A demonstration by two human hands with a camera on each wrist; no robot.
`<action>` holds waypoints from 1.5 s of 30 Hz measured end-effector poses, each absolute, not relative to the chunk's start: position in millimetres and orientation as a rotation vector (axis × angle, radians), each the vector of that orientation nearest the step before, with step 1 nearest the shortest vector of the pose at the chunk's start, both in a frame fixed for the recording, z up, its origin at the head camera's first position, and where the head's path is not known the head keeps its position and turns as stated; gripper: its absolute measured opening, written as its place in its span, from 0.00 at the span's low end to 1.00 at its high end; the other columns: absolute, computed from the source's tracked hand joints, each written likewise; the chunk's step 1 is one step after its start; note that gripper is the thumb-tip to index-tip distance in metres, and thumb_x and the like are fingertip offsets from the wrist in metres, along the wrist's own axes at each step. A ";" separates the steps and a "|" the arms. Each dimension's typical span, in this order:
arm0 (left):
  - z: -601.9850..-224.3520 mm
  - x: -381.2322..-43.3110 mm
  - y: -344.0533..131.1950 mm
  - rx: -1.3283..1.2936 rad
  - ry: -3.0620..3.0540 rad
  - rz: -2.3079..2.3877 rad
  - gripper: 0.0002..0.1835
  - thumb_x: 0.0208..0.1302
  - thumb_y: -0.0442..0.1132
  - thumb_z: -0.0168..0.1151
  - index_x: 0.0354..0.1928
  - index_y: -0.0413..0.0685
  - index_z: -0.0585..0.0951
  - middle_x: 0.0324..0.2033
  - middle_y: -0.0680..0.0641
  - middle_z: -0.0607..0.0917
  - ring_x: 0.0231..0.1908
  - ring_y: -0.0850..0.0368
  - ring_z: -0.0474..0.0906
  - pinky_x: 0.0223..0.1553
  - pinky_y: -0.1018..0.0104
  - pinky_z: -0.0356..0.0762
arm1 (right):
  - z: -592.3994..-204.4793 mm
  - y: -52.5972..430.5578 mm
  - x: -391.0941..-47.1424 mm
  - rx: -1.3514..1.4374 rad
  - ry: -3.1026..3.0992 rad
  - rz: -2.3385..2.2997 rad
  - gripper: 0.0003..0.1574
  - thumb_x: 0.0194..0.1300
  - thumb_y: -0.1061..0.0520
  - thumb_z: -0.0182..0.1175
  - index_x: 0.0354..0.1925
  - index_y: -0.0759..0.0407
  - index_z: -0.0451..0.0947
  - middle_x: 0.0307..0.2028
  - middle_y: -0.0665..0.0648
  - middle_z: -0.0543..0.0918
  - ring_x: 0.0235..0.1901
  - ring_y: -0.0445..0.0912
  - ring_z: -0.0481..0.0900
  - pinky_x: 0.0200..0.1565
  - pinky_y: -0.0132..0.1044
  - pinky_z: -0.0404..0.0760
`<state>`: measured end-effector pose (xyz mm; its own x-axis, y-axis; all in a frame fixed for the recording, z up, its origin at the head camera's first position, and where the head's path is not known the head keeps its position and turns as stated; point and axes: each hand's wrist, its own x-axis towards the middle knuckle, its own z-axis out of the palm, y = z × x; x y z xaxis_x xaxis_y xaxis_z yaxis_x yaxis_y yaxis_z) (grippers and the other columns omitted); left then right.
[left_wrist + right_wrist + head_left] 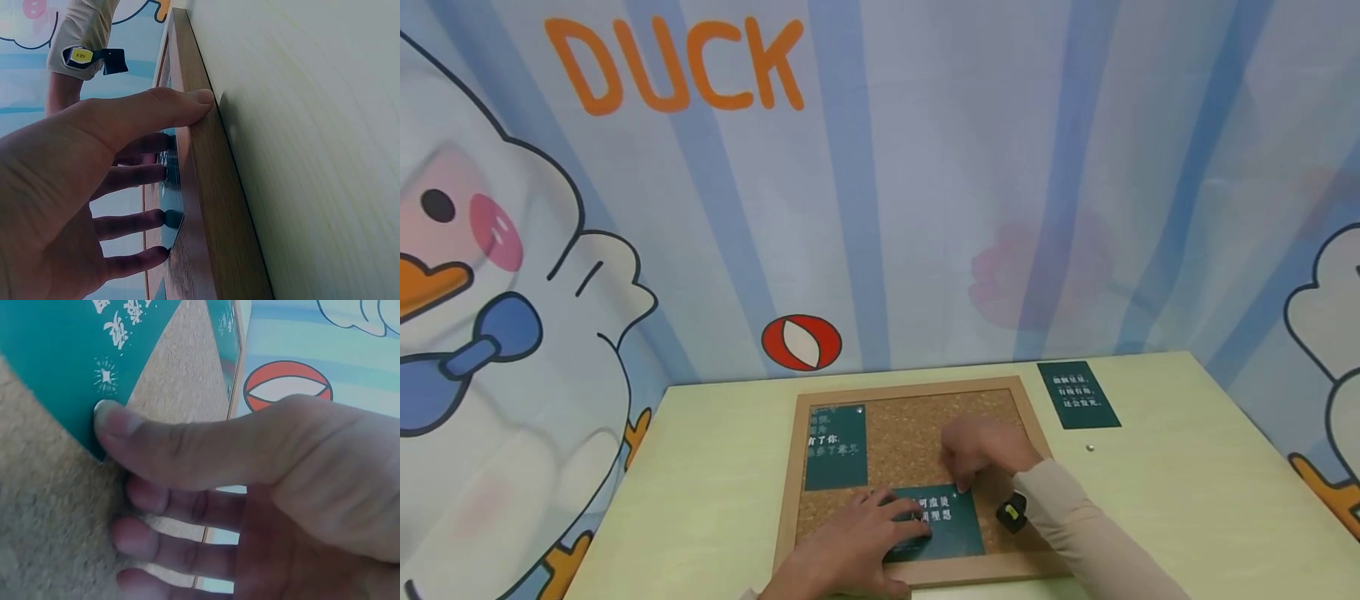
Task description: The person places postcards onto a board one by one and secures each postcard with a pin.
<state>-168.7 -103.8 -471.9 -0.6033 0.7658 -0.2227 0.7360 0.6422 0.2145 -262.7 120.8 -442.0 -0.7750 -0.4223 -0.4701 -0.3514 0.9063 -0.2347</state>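
Ideally, the left hand [861, 537], fingers spread and grasping nothing, should flatten the green card [961, 537] near six o'clock on the corkboard [898, 446]; the right hand [987, 447], unclenched, thumb on the pin [97, 407] at the card's one o'clock corner, should push squarely.

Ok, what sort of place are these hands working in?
Probably a small indoor booth or staged craft corner, though not certain: a cartoon backdrop with blue stripes and orange DUCK lettering rises behind a pale tabletop, where a framed corkboard lies.
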 end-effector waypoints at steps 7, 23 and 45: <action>-470.9 -167.7 -103.4 1.206 2.574 0.158 0.35 0.62 0.68 0.69 0.70 0.73 0.76 0.70 0.60 0.73 0.69 0.47 0.68 0.63 0.40 0.72 | -445.3 135.7 -264.7 -0.702 2.483 -0.384 0.15 0.59 0.59 0.78 0.24 0.49 0.82 0.23 0.46 0.79 0.26 0.40 0.74 0.33 0.36 0.71; -470.4 -165.3 -101.8 1.141 2.573 0.192 0.34 0.63 0.66 0.69 0.71 0.72 0.76 0.70 0.61 0.73 0.70 0.49 0.67 0.67 0.41 0.69 | -441.4 191.0 -272.1 -0.904 2.534 -0.783 0.13 0.62 0.54 0.76 0.36 0.55 0.80 0.31 0.46 0.78 0.33 0.43 0.75 0.35 0.38 0.76; -473.2 -167.0 -104.4 1.174 2.569 0.214 0.36 0.62 0.70 0.66 0.72 0.72 0.75 0.70 0.61 0.73 0.69 0.49 0.67 0.66 0.39 0.69 | -456.4 297.5 -292.8 -0.478 3.086 -0.719 0.19 0.75 0.54 0.62 0.50 0.70 0.72 0.46 0.71 0.75 0.41 0.60 0.77 0.42 0.59 0.78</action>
<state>-167.0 -104.4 -473.2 -0.6171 0.7570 -0.2146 0.7111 0.6533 0.2597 -292.8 297.5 -456.4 -0.9536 -0.2729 0.1274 -0.3011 0.8551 -0.4221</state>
